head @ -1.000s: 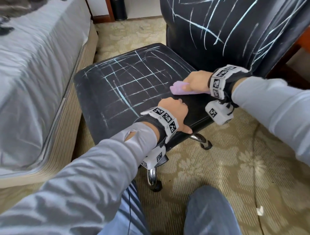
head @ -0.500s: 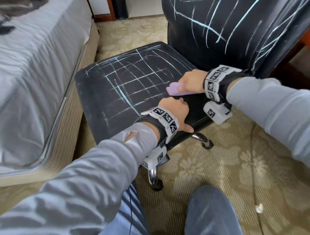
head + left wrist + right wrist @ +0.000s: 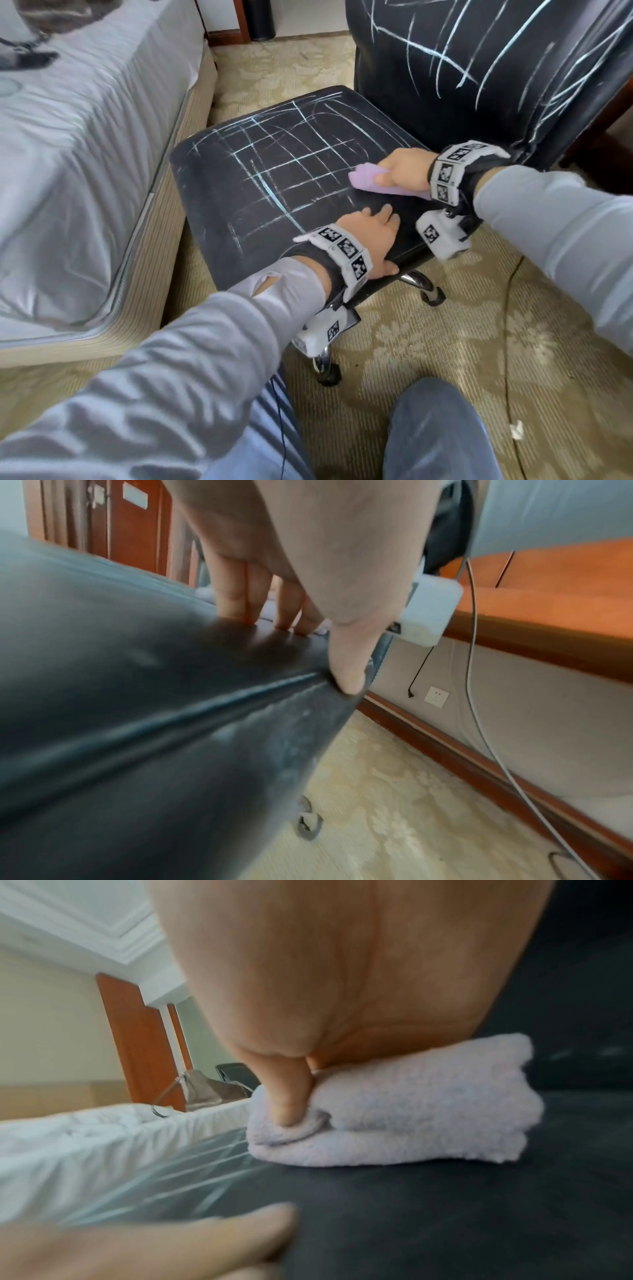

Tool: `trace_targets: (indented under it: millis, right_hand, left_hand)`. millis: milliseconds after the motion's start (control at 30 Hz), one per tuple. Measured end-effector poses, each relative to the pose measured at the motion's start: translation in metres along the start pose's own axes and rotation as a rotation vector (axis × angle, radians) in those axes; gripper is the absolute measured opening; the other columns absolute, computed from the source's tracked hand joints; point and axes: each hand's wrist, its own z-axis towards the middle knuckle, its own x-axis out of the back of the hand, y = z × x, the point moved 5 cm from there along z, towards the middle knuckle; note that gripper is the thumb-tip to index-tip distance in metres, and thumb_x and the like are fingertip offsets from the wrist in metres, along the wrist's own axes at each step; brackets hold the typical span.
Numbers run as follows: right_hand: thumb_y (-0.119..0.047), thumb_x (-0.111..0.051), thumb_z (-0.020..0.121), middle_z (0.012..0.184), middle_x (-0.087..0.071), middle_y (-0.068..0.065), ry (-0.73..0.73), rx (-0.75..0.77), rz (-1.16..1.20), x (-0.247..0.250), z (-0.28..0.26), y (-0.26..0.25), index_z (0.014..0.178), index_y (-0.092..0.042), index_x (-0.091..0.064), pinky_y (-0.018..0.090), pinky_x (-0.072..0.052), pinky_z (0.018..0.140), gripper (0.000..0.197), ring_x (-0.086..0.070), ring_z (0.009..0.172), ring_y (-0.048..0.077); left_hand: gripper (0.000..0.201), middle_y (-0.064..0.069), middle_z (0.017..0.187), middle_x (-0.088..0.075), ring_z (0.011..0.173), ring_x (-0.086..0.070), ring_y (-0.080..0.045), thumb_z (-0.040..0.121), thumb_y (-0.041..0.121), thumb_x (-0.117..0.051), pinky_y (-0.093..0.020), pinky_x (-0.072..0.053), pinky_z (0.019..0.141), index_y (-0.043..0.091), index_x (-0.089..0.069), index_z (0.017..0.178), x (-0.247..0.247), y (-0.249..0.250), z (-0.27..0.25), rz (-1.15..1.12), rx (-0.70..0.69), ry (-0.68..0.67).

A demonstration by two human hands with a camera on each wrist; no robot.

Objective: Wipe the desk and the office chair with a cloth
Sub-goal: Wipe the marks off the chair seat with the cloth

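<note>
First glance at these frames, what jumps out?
The pale scribbled lines crisscrossing the black chair seat, with more on the backrest behind. At the seat's right side, the right hand presses a folded lilac cloth onto the marks, while the left hand rests on the front edge.

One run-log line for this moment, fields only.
phase: wiping seat | right hand: grips cloth on chair seat | left hand: rests on seat edge | chalk marks remain

Left hand (image 3: 368, 236) flat, fingers straight; right hand (image 3: 407, 169) curled, gripping
</note>
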Motion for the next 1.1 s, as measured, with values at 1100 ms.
trace_targets:
  millis: [1100]
  right_hand:
    - [-0.045,-0.022,0.078,0.125,-0.062,0.005,0.028,0.057,-0.201,-0.044,-0.009,-0.048,0.129,-0.018,-0.051,0.047,-0.020,0.110,0.065,-0.049,0.123,0.024]
  left_hand:
    - [0.073,-0.008,0.169,-0.004,0.155,-0.009,-0.023,0.105,0.042,-0.045,-0.035,-0.012,0.123,0.010,-0.010,0.161,-0.041,-0.015,-0.074,-0.203,-0.031,0.049]
